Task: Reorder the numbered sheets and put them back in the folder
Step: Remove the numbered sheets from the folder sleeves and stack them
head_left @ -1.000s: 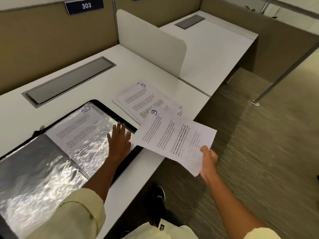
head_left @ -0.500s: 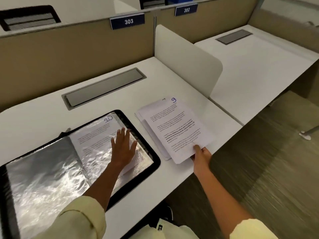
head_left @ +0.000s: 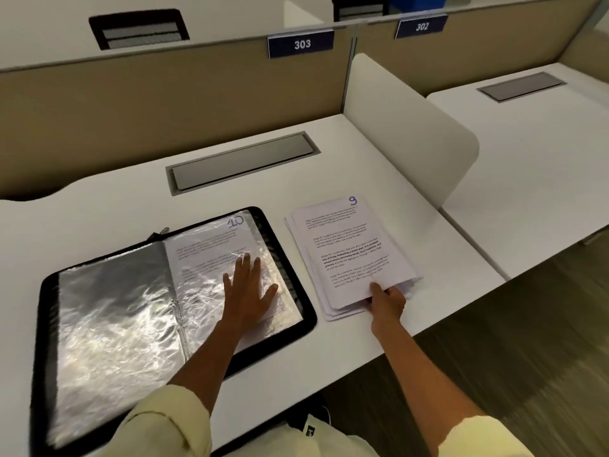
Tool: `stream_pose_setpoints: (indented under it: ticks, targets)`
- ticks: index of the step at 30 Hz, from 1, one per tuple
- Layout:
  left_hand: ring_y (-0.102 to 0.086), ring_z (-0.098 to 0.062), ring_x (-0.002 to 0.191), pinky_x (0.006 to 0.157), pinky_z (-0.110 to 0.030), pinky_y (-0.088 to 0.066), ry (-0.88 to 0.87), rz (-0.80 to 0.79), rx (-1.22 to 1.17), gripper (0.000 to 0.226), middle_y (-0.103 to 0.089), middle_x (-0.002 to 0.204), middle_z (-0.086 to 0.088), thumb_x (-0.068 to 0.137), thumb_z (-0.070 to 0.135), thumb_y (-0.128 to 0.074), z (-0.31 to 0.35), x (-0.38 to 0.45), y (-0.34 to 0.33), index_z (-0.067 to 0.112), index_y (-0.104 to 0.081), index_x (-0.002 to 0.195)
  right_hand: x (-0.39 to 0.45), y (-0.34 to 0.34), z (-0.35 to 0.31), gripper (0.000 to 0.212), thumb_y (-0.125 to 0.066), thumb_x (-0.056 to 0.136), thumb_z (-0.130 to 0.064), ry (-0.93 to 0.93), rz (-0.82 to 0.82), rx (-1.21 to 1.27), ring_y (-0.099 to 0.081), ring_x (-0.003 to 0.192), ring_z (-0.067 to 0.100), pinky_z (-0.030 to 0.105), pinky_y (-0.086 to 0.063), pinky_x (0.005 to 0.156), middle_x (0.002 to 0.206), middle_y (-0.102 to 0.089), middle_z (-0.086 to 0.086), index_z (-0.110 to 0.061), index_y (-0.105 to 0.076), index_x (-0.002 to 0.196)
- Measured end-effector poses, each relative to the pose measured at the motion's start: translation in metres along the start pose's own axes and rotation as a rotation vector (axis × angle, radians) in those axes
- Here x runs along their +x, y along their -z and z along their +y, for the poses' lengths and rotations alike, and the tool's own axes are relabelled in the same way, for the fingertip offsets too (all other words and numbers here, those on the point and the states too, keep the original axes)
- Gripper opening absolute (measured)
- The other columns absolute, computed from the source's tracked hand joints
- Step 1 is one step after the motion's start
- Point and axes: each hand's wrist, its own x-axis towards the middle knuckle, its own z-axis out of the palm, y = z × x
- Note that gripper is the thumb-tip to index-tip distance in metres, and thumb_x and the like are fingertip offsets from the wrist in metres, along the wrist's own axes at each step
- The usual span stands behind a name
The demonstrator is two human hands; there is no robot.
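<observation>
One open folder [head_left: 46,291] lies on the desk, with one sheet marked 10 [head_left: 211,249] in its sleeve under the left hand [head_left: 245,291]. One stack of loose sheets [head_left: 349,255] lies just right of that hand, its near edge at the right hand [head_left: 387,300]; only the top sheet, marked 9, can be counted, and the number beneath cannot be told. Two hands are in view. Beyond the hands are two grey desk hatches [head_left: 244,161], two blue number plates [head_left: 301,44] and one white divider [head_left: 408,127].
</observation>
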Motion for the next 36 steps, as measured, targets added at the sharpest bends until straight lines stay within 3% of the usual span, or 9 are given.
stream_pose_setpoints:
  ticks: [5, 10, 14, 18, 21, 26, 30, 32, 36]
  targets:
    - [0.019, -0.021, 0.15, 0.118, -0.052, 0.01, 0.112, -0.122, 0.071, 0.114, 0.019, 0.163, -0.004, 0.065, 0.088, -0.008, 0.002, -0.01, 0.006, 0.022, 0.003, 0.157, -0.009, 0.0, -0.003, 0.021, -0.062, 0.099, -0.024, -0.009, 0.038, -0.021, -0.068, 0.082, 0.024, 0.031, -0.062, 0.061, 0.097, -0.067, 0.01, -0.005, -0.065, 0.107]
    - [0.027, -0.024, 0.147, 0.116, -0.058, 0.012, 0.219, -0.188, 0.047, 0.114, 0.028, 0.16, -0.007, 0.077, 0.086, -0.041, 0.008, -0.023, 0.003, 0.023, 0.012, 0.156, -0.027, -0.003, 0.006, 0.037, -0.047, 0.105, -0.035, -0.069, 0.127, -0.021, -0.067, 0.059, 0.021, 0.037, -0.061, 0.066, 0.078, -0.068, 0.013, -0.005, -0.063, 0.092]
    - [0.029, -0.025, 0.146, 0.114, -0.057, 0.017, 0.235, -0.183, 0.063, 0.116, 0.03, 0.159, -0.007, 0.076, 0.088, -0.04, 0.009, -0.03, 0.0, 0.024, 0.013, 0.156, -0.046, -0.008, 0.015, 0.044, -0.044, 0.106, -0.036, -0.111, 0.135, -0.034, -0.062, 0.052, 0.021, 0.034, -0.058, 0.059, 0.068, -0.065, 0.012, -0.004, -0.06, 0.081]
    - [0.025, -0.024, 0.148, 0.114, -0.054, 0.017, 0.231, -0.154, 0.015, 0.105, 0.027, 0.161, -0.008, 0.084, 0.082, -0.035, 0.008, -0.032, -0.003, 0.02, 0.007, 0.157, -0.07, -0.02, 0.028, 0.037, -0.051, 0.104, -0.025, 0.01, -0.008, -0.134, -0.06, 0.054, 0.018, 0.029, -0.055, 0.055, 0.068, -0.067, 0.012, -0.004, -0.066, 0.078]
    - [0.017, -0.026, 0.15, 0.115, -0.051, 0.016, 0.233, -0.136, -0.023, 0.098, 0.018, 0.163, -0.009, 0.08, 0.08, -0.008, 0.005, -0.032, -0.003, 0.02, -0.001, 0.157, -0.088, -0.032, 0.035, 0.03, -0.054, 0.103, -0.025, 0.133, -0.135, -0.249, -0.064, 0.058, 0.014, 0.022, -0.053, 0.052, 0.076, -0.07, 0.009, -0.008, -0.068, 0.082]
    - [-0.002, -0.034, 0.151, 0.122, -0.051, -0.01, 0.221, 0.074, -0.199, 0.048, -0.007, 0.163, -0.018, 0.105, 0.019, -0.038, -0.008, -0.036, 0.004, 0.01, -0.034, 0.152, -0.114, -0.052, 0.045, 0.018, -0.059, 0.1, -0.024, 0.309, -0.229, -0.372, -0.066, 0.077, 0.013, 0.023, -0.055, 0.068, 0.082, -0.069, -0.002, -0.017, -0.068, 0.086]
    - [-0.021, -0.033, 0.149, 0.121, -0.046, -0.019, 0.265, 0.157, -0.495, 0.042, -0.027, 0.159, -0.018, 0.105, 0.012, -0.041, -0.023, -0.046, 0.019, 0.007, -0.041, 0.147, -0.135, -0.067, 0.056, 0.009, -0.059, 0.099, -0.018, 0.448, -0.276, -0.453, -0.062, 0.079, 0.002, 0.009, -0.045, 0.065, 0.085, -0.067, -0.007, -0.018, -0.067, 0.095]
    - [-0.045, -0.038, 0.134, 0.111, -0.054, -0.036, 0.275, 0.229, -0.61, 0.04, -0.046, 0.147, -0.02, 0.104, 0.014, -0.042, -0.026, -0.049, 0.027, 0.007, -0.047, 0.143, -0.139, -0.072, 0.061, 0.009, -0.058, 0.1, -0.019, 0.484, -0.288, -0.479, -0.062, 0.079, 0.003, 0.012, -0.047, 0.066, 0.087, -0.067, -0.006, -0.021, -0.065, 0.094]
    - [-0.063, -0.019, 0.079, 0.071, -0.034, -0.053, 0.319, 0.338, -0.686, 0.035, -0.07, 0.093, -0.004, 0.106, 0.025, -0.041, -0.043, -0.064, 0.057, 0.011, -0.061, 0.131, -0.159, -0.091, 0.07, 0.01, -0.06, 0.098, -0.015, 0.502, -0.335, -0.498, -0.063, 0.082, 0.005, 0.018, -0.049, 0.068, 0.091, -0.066, -0.005, -0.021, -0.065, 0.094]
